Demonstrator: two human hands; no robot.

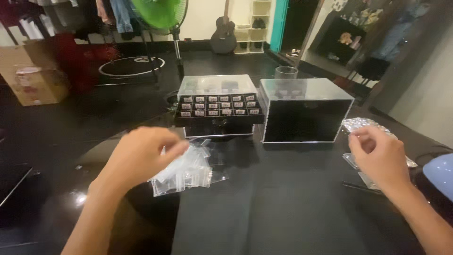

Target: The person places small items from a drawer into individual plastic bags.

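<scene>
small clear plastic bags [186, 172], loosely heaped

I see a loose heap of small clear plastic bags [186, 171] lying on the dark surface [283, 208], and a glittery silver sheet [363, 125] lying flat at the right.

Dim room behind your glossy black table [283, 198].
A green fan [160, 12], guitar [223, 33], cream shelf [257, 21] and cardboard box [35, 75] line the far wall.
</scene>
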